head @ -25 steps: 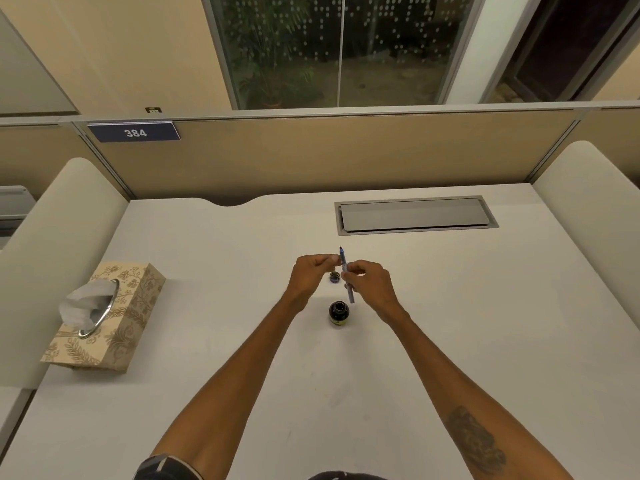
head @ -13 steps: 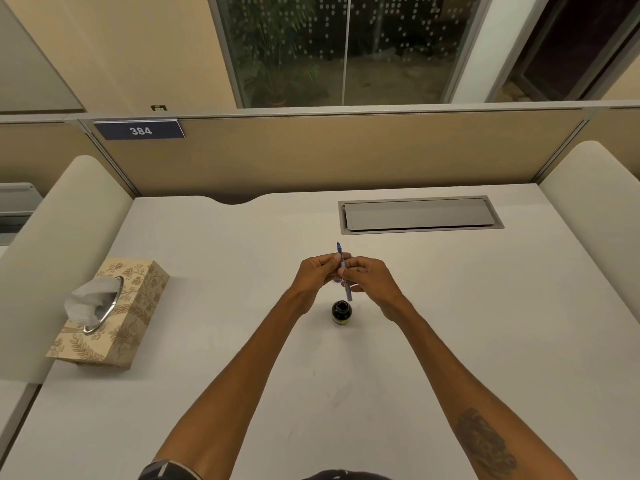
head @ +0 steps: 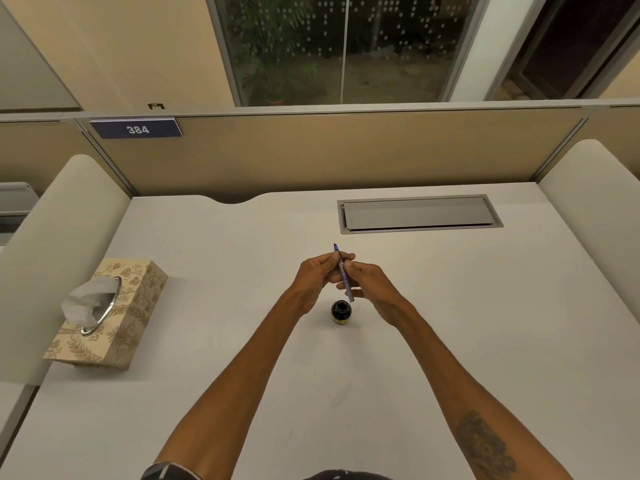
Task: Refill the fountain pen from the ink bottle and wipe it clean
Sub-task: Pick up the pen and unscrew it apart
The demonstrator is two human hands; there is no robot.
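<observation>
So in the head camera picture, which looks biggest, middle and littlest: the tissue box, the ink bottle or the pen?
1. Tissue box, by far the biggest.
2. Pen, long but very thin.
3. Ink bottle, shorter than the pen, though fatter.

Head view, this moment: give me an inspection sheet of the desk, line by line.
Surface: white desk, bare around the work.
Job's things: pen held tip away from the person; open ink bottle upright below it; tissue box at left.
Clutter: nothing seen.
Grips: left hand and right hand both pinch the pen.
Cables: nothing seen; cable hatch closed.
Surroundings: partition, sign 384, window.
</observation>
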